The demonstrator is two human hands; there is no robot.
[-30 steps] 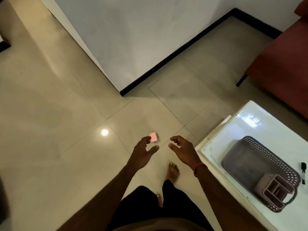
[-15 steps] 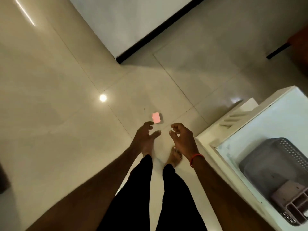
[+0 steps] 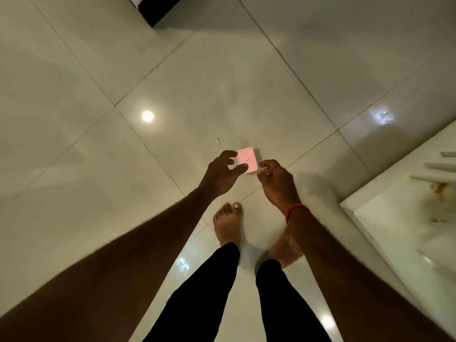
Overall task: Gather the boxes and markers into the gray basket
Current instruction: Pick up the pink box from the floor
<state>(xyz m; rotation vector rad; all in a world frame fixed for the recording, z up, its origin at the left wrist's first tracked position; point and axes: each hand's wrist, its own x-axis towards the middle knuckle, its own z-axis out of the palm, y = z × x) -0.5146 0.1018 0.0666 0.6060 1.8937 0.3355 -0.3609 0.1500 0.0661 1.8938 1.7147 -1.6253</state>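
Note:
A small pink box (image 3: pixel 248 159) lies flat on the pale tiled floor straight ahead of my feet. My left hand (image 3: pixel 220 172) reaches down at its left side, fingers spread, with the thumb tip overlapping the box's lower left edge. My right hand (image 3: pixel 276 181), with a red thread at the wrist, hovers at the box's right side, fingers curled and apart. Neither hand has closed on the box. The gray basket and the markers are out of view.
A white low table (image 3: pixel 404 174) fills the right edge, its corner close to my right arm. A wall corner with black skirting (image 3: pixel 158 8) stands at the top. My bare feet (image 3: pixel 228 223) stand just behind the box.
The view has dropped closer to the floor and turned left, so the basket left the frame. Both hands have come down to either side of the pink box.

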